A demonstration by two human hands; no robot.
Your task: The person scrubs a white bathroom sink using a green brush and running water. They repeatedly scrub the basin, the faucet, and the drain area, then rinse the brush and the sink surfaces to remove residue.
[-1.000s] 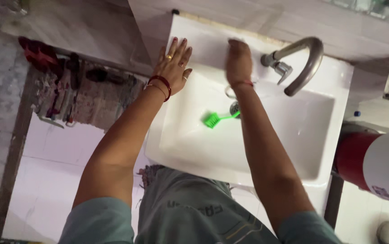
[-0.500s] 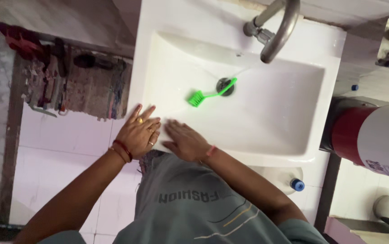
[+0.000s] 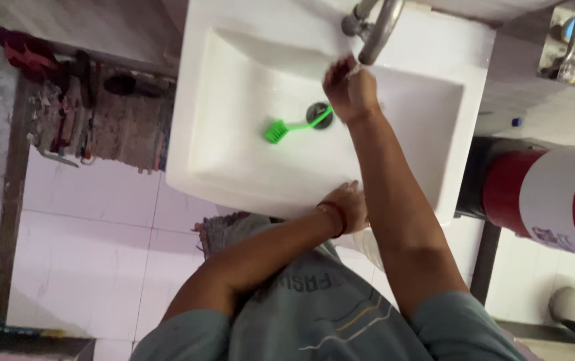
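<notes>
While one white sink (image 3: 234, 167) sits under me, a single green brush (image 3: 294, 124) lies in its basin, bristle head toward my left, handle running across to the one drain (image 3: 318, 113). My right hand (image 3: 349, 90) is curled loosely under the one metal tap (image 3: 376, 30), grasping nothing I can see. My left hand (image 3: 349, 206) rests on the sink's near rim; whether it clutches, I cannot tell.

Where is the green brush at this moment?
In the head view, the green brush lies inside the white sink, its handle tip over the drain, just left of the right hand.
</notes>
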